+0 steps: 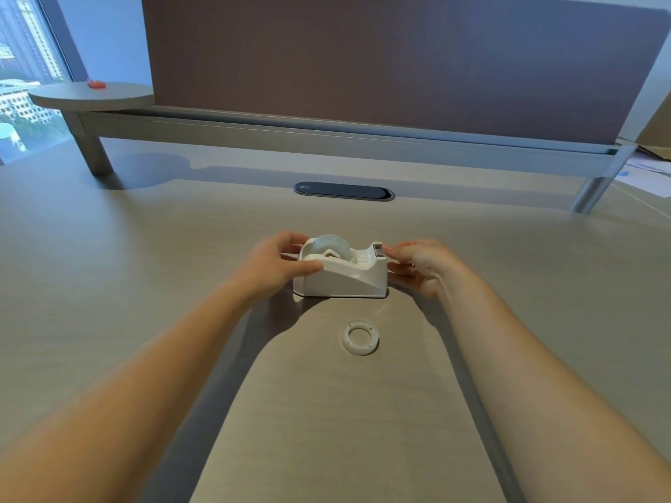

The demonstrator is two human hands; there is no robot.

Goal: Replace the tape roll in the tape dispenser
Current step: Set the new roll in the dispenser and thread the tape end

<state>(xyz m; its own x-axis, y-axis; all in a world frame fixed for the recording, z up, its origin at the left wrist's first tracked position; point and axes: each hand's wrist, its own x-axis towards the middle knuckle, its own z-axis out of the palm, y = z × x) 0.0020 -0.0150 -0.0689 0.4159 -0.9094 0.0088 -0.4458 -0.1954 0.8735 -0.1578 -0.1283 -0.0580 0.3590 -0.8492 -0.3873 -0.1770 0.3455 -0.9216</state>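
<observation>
A white tape dispenser (345,279) stands on the wooden desk, cutter end to the right. A roll of clear tape (332,245) sits in its cradle. My left hand (270,263) grips the dispenser's left end, thumb on the near side and fingers behind. My right hand (417,263) is at the cutter end, fingertips pinched by the blade; whether they hold a tape end I cannot tell. An empty white plastic tape core (360,337) lies flat on the desk, nearer to me than the dispenser.
A dark oval cable port (344,190) is set into the desk (145,255) behind the dispenser. A brown partition (363,67) on a raised grey rail closes the back. A round shelf (90,94) with a small red object is at back left. Papers (646,176) lie far right.
</observation>
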